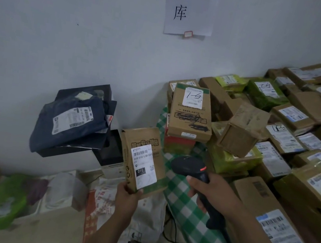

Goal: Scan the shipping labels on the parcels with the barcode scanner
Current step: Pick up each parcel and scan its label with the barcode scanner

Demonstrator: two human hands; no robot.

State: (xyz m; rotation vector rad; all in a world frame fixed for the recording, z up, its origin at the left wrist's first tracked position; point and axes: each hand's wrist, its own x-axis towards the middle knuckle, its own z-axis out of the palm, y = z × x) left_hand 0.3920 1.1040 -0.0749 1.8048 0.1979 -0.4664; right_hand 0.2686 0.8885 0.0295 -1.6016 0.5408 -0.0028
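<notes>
- Parcel (146,138): small kraft carton with green edging and dark print, held upright in the air off the left end of the worktop. It is closed, so the contents are hidden.
- Shipping label (143,165): white, stuck on the parcel's front and facing the camera. Barcode at top, "010" in a black block lower down.
- Left hand (126,196): pinches the parcel's bottom corner, thumb on the front at the label's lower edge, fingers behind.
- Barcode scanner (187,165): black, pistol-shaped, orange-red mark on top. The head is just right of the parcel, not touching, nose turned toward it.
- Right hand (209,193): fingers wrapped round the scanner's handle.
- Cable (175,241): black, hangs below the worktop edge.
- Worktop (189,215): green-and-white checked cloth, crowded with closed cartons, most with white labels up.
- Carton marked "5-1" (189,123): tops a stack at the worktop's left end, near the wall.
- Green bags (263,95): labelled, farther back among the cartons.
- Dark blue mailer (69,126): labelled, lies on a black box (67,152) by the wall, left of the worktop.
</notes>
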